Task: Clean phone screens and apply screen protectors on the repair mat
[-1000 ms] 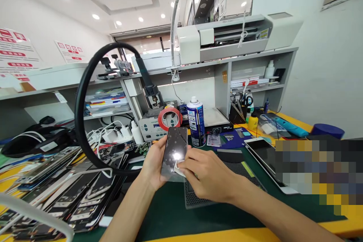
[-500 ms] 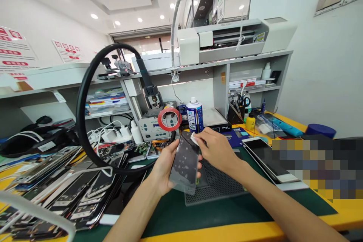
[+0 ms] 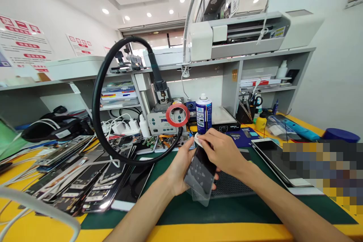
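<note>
My left hand [image 3: 179, 170] is closed around a dark phone [image 3: 200, 168], its screen tilted up and pale blotches showing across the glass. A clear film [image 3: 202, 197] sticks out past the phone's lower end. Pinched in the fingers of my right hand [image 3: 221, 151] is a small white wipe [image 3: 197, 139], pressed at the phone's upper end, where those fingers hide part of the glass. Beneath the phone, a dark perforated mat [image 3: 232, 186] lies on the green work mat [image 3: 181, 211].
Many loose phone screens [image 3: 93, 181] are piled on the left. A black hose [image 3: 96, 94] loops up beside a red tape roll [image 3: 177, 115]. Behind my hands stands a spray can [image 3: 203, 113]. A white tablet [image 3: 279, 160] lies to the right.
The view has swung left, so the scene sits further right. The phone has turned in my left hand, and the wipe is now at its upper left corner.
</note>
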`<state>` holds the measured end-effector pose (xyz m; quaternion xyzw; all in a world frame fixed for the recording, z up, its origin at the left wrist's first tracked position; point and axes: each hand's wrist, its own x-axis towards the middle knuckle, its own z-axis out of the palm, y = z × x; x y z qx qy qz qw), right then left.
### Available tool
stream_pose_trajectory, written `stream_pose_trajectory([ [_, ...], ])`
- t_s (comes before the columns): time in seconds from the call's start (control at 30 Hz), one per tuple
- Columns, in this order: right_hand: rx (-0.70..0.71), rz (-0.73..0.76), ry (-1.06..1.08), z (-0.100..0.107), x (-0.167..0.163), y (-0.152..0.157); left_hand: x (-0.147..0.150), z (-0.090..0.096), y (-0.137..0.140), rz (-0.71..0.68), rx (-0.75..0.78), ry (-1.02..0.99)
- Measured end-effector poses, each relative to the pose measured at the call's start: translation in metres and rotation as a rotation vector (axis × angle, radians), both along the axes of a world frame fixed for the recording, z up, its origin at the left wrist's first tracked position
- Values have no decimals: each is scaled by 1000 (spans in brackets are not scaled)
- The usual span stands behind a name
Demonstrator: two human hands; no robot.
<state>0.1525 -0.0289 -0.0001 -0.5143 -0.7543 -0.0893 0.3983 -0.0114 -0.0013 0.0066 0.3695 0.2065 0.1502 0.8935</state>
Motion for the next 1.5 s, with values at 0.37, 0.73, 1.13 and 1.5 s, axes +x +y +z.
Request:
stream_pose_trajectory([
  [0.37, -32, 299, -210, -4, -34, -25, -9, 7, 12, 253, -193, -39],
  [0.73, -85, 296, -176, 6, -20, -27, -14, 18, 19, 341, -138, -16],
  [1.13, -429, 151, -54, 25, 33, -34, -12, 15, 21, 309, -69, 24],
  [1.5, -171, 191, 48, 19, 18, -40, -4, 10, 16, 336, -89, 51],
])
